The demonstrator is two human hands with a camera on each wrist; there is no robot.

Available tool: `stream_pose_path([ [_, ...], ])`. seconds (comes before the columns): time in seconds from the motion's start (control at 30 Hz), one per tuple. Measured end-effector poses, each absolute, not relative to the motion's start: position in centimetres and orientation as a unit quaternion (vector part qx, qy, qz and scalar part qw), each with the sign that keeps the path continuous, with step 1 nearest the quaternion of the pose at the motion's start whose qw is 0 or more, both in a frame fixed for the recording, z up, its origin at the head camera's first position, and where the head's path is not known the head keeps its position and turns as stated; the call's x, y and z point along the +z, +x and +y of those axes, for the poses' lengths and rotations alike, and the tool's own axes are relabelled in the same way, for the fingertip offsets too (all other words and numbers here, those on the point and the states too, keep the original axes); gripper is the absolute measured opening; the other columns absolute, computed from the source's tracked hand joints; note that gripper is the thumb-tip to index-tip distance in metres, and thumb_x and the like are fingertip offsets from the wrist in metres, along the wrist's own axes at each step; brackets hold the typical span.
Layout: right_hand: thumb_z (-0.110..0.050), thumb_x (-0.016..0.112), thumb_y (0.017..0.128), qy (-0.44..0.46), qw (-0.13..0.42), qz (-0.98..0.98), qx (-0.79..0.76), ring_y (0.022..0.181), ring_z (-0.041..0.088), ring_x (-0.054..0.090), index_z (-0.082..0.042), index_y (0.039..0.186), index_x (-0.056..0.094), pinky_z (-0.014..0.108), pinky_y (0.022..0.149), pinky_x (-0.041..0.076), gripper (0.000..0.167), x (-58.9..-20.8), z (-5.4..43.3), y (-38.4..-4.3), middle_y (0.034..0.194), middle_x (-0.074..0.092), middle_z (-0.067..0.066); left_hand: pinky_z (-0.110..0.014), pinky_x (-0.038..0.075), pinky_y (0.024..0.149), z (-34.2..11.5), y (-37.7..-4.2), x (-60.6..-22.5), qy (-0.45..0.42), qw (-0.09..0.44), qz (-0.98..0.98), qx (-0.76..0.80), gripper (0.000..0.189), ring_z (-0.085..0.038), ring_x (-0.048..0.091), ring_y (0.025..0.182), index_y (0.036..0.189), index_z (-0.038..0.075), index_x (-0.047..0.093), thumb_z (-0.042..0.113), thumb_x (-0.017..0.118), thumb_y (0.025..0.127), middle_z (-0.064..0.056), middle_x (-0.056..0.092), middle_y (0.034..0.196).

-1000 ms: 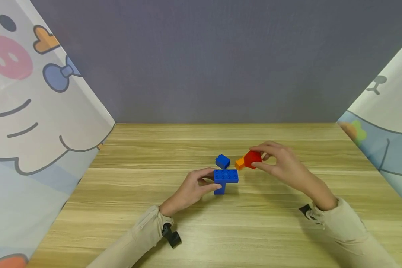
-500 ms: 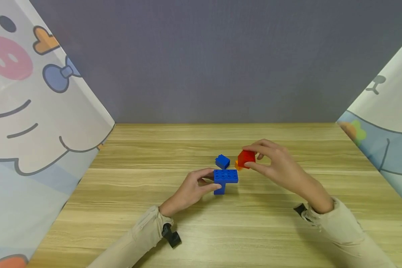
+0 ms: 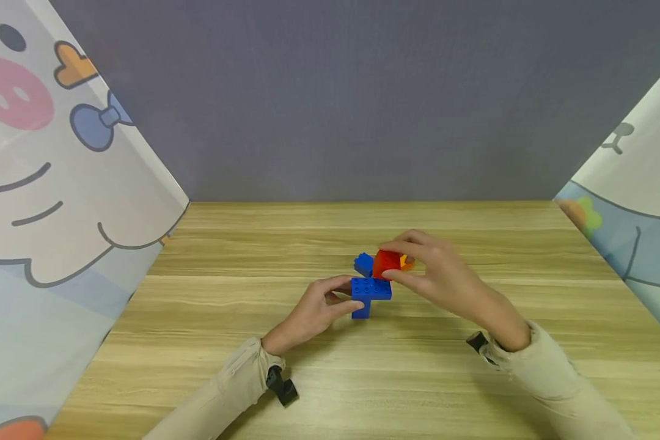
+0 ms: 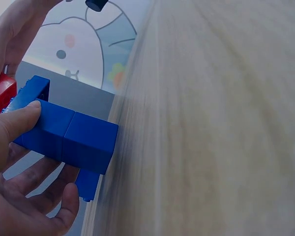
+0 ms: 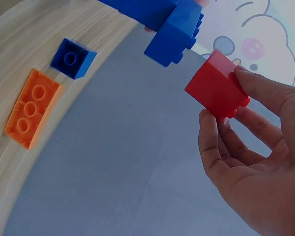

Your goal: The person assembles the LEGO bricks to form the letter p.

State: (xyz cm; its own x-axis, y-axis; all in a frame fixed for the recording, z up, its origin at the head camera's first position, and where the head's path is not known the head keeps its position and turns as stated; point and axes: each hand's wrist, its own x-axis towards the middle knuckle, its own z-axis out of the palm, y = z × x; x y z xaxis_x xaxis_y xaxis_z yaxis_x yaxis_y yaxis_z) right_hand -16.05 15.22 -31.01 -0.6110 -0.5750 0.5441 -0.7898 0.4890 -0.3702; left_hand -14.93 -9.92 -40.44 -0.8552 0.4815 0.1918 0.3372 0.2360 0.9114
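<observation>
Red brick (image 3: 387,265) hangs over wood-grain table (image 3: 407,391), grey wall (image 3: 330,104) behind, cartoon panels (image 3: 88,208) both sides; right hand (image 3: 442,275) pinches it just beside blue stack (image 3: 371,289), which left hand (image 3: 316,310) grips.

Head view: even light; soft shadows on table (image 3: 225,256) beneath sleeves (image 3: 220,388); pale sheen on table's near part; wall (image 3: 330,104) beyond table dim. Left wrist view: table grain blurred.

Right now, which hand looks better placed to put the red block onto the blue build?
Right, most likely: the right hand pinches the red block in its fingers, near the blue build. The left hand is occupied gripping that build.
</observation>
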Motion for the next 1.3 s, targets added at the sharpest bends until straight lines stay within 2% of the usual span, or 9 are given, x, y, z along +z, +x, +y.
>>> stream_pose_path([
  [0.2, -0.015, 0.083, 0.083, 0.411, 0.154, -0.841, 0.316, 0.087, 0.010, 0.063, -0.010, 0.119, 0.072, 0.027, 0.067, 0.056, 0.038, -31.0, 14.2, -15.8, 0.105, 0.066, -0.002, -0.030, 0.057, 0.083, -9.8, -15.1, -40.5, 0.266, 0.068, 0.780, 0.562, 0.036, -0.012, 0.065, 0.107, 0.129, 0.014, 0.066, 0.021, 0.071, 0.095, 0.002, 0.070, 0.116],
  [0.4, -0.017, 0.084, 0.081, 0.419, 0.136, -0.840, 0.315, 0.087, 0.011, 0.063, -0.010, 0.119, 0.072, 0.026, 0.068, 0.056, 0.041, -31.2, 13.4, -15.6, 0.104, 0.065, 0.000, -0.031, 0.058, 0.081, -9.7, -15.2, -40.5, 0.274, 0.065, 0.774, 0.567, 0.036, -0.014, 0.065, 0.107, 0.129, 0.014, 0.066, 0.019, 0.071, 0.094, -0.001, 0.070, 0.117],
  [0.67, -0.017, 0.084, 0.082, 0.427, 0.129, -0.841, 0.305, 0.084, 0.013, 0.063, -0.006, 0.119, 0.072, 0.029, 0.065, 0.056, 0.040, -31.4, 12.7, -15.6, 0.104, 0.066, 0.003, -0.032, 0.057, 0.084, -9.6, -15.2, -40.4, 0.266, 0.081, 0.762, 0.584, 0.036, -0.013, 0.065, 0.108, 0.129, 0.018, 0.066, 0.018, 0.071, 0.094, 0.002, 0.070, 0.117],
  [0.77, -0.016, 0.083, 0.083, 0.429, 0.127, -0.842, 0.302, 0.084, 0.014, 0.062, -0.006, 0.120, 0.071, 0.031, 0.065, 0.056, 0.040, -31.7, 12.5, -15.5, 0.104, 0.065, 0.004, -0.032, 0.057, 0.084, -9.6, -15.1, -40.4, 0.264, 0.081, 0.761, 0.587, 0.037, -0.014, 0.065, 0.109, 0.129, 0.018, 0.066, 0.016, 0.072, 0.093, 0.002, 0.069, 0.118],
  [0.93, -0.017, 0.082, 0.084, 0.428, 0.119, -0.846, 0.294, 0.084, 0.014, 0.061, -0.007, 0.122, 0.070, 0.029, 0.066, 0.055, 0.041, -32.0, 12.3, -15.3, 0.106, 0.064, 0.004, -0.035, 0.057, 0.086, -9.6, -14.9, -40.3, 0.263, 0.082, 0.757, 0.592, 0.037, -0.016, 0.064, 0.110, 0.129, 0.016, 0.065, 0.014, 0.071, 0.093, 0.001, 0.068, 0.120],
  [1.3, -0.020, 0.080, 0.087, 0.420, 0.105, -0.857, 0.278, 0.087, 0.013, 0.060, -0.009, 0.123, 0.070, 0.031, 0.069, 0.056, 0.040, -31.9, 12.1, -15.3, 0.110, 0.063, 0.003, -0.032, 0.058, 0.083, -9.8, -15.1, -40.6, 0.268, 0.070, 0.766, 0.580, 0.036, -0.011, 0.065, 0.108, 0.128, 0.018, 0.066, 0.017, 0.072, 0.093, 0.004, 0.070, 0.117],
])
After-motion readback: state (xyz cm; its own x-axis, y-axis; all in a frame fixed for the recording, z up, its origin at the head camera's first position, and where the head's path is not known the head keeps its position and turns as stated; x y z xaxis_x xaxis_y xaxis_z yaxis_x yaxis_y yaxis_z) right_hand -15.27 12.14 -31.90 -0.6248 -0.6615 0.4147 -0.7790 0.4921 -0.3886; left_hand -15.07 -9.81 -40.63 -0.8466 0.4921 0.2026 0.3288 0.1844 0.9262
